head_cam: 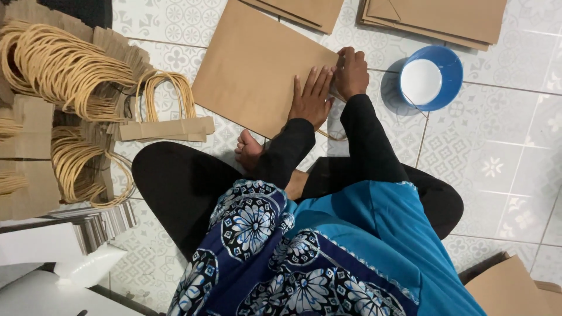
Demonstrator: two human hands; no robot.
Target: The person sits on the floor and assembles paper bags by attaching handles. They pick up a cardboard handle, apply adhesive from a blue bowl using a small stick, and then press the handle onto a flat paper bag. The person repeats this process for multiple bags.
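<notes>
1. Head view, hands: the person sits cross-legged on the patterned white tile floor (503,152). The left hand (312,96) lies flat, fingers spread, pressing on the flat brown kraft paper sheet (257,64), which lies on the floor just ahead of the knees. The right hand (351,73) is curled at the sheet's right edge, its grip closed on that edge; what else sits under the fingers I cannot tell.

2. Head view, risks: the round blue plastic bowl of white paste (430,77) stands near the right hand. In my judgement a careless sweep of the forearm could tip it or drag paste across the paper. If the flat hand eases its pressure, the sheet could slide on the smooth tile and the edge would set crooked. A thin string (336,138) trailing near the wrist might snag a sleeve.

3. Head view, counts: one sheet under the hands; one bowl; two further stacks of brown sheets (436,17) at the top edge, their numbers uncountable; one bare foot (249,149) showing; a large heap of tan twisted-paper handle loops (64,70) on the left, far too many to count; one brown cardboard corner (515,289) at lower right.
</notes>
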